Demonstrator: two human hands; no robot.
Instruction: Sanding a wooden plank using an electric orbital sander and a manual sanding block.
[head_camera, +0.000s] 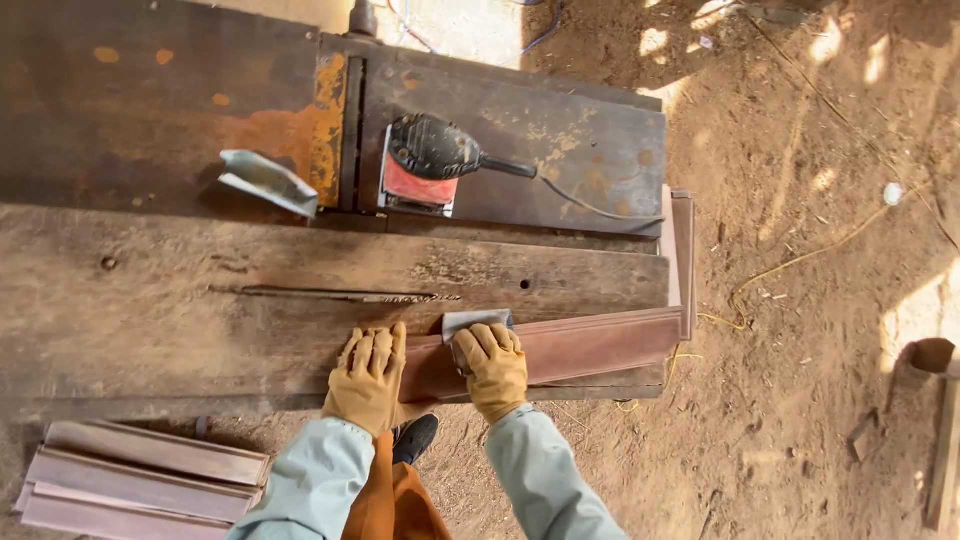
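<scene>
sander (425, 165) behind moulding (580, 345), on bench (150, 300)

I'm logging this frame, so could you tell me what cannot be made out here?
Head view:
- Sandpaper sheet: mostly covered by the right hand.
- Moulded strip: its left end is hidden under the left hand.
- Stacked strips: cut off by the bottom-left edge.
- Sander: its cord's end runs out of frame.

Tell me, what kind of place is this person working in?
It looks like an outdoor woodworking spot. There is a rough plank workbench standing on a dirt floor, an electric sander resting on it, and a stack of wooden strips nearby. The gloved right hand presses sandpaper on a reddish board.
</scene>
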